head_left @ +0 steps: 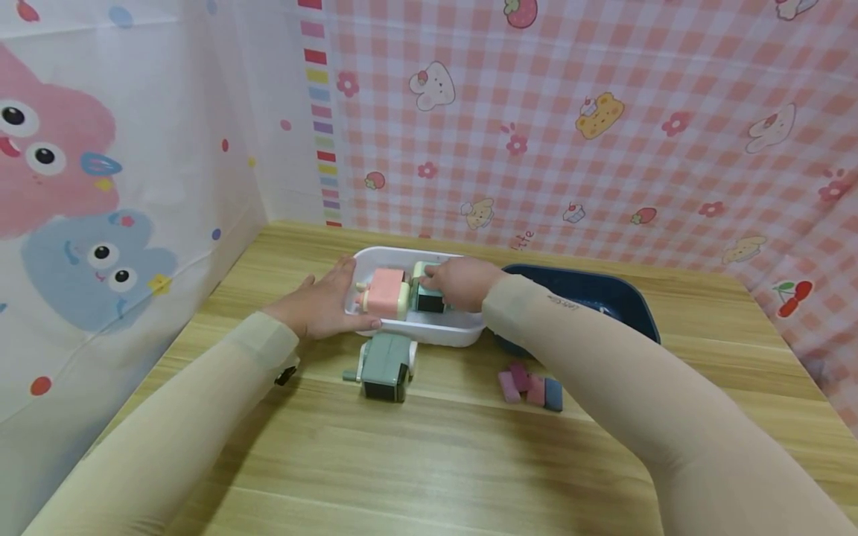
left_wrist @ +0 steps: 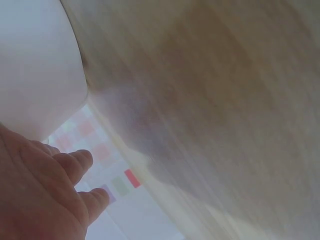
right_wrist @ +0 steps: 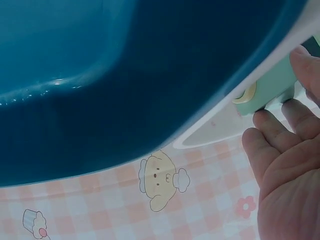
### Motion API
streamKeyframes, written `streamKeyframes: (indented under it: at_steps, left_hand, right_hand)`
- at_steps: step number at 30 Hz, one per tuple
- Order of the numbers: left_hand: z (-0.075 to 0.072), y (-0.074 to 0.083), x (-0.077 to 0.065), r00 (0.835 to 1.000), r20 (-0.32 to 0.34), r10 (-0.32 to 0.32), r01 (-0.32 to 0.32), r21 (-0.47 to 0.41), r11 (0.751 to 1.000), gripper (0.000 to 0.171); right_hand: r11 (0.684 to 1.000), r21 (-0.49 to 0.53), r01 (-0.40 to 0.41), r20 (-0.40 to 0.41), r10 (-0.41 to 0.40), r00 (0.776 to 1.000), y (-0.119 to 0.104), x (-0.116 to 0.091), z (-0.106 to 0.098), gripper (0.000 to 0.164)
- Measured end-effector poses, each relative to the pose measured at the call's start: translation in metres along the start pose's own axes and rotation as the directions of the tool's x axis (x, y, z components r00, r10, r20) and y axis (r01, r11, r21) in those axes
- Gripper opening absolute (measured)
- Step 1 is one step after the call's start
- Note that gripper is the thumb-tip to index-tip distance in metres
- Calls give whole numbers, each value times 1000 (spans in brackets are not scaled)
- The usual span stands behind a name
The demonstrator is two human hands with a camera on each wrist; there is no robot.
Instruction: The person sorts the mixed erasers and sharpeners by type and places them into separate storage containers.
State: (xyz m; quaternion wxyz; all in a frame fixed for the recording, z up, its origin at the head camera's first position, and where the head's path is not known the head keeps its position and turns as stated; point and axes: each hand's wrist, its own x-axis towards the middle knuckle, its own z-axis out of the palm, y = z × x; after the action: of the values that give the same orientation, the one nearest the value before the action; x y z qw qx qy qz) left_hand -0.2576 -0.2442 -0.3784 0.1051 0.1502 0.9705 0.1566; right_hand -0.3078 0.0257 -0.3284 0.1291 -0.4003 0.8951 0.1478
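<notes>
In the white tray (head_left: pixel 445 336) a pink crank pencil sharpener (head_left: pixel 386 289) sits at the left. My right hand (head_left: pixel 469 283) holds a mint-green pencil sharpener (head_left: pixel 429 297) beside it, inside the tray. The right wrist view shows the thumb on one side of this green body (right_wrist: pixel 272 89) and the fingertips at another. With thumb and fingers spread, my left hand (head_left: pixel 325 304) rests against the tray's left end, the thumb along its front wall. Two loosely extended fingers (left_wrist: pixel 75 165) show in the left wrist view. A grey-green crank sharpener (head_left: pixel 387 361) stands on the table before the tray.
A dark blue basin (head_left: pixel 633 298) stands right of the white tray, partly behind my right forearm. Several small pink, purple and blue blocks (head_left: pixel 535 388) lie together on the wooden table (head_left: pixel 429 461). Printed cloth (head_left: pixel 536 171) closes off the back and left side.
</notes>
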Motion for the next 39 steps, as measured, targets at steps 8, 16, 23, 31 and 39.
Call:
streamKeyframes:
  at_steps: [8, 16, 23, 31, 39]
  left_hand:
    - [0, 1, 1, 1000, -5, 0, 0, 5, 1000, 139]
    - [2, 0, 0, 1000, -9, 0, 0, 13, 1000, 140]
    - [0, 1, 0, 1000, -6, 0, 0, 4, 1000, 139]
    - [1, -1, 0, 1000, 1, -2, 2, 2, 1000, 139]
    - [1, -1, 0, 1000, 0, -2, 2, -8, 1000, 139]
  right_hand:
    - [1000, -1, -22, 26, 22, 999, 1, -1, -1, 65]
    - [996, 81, -24, -43, 27, 999, 4, -11, -1, 67]
    - [986, 161, 50, -215, -14, 977, 0, -28, -3, 60]
    - [976, 150, 160, -345, -100, 933, -25, -46, 0, 50]
    - [944, 111, 309, -417, -238, 877, -63, -61, 15, 52]
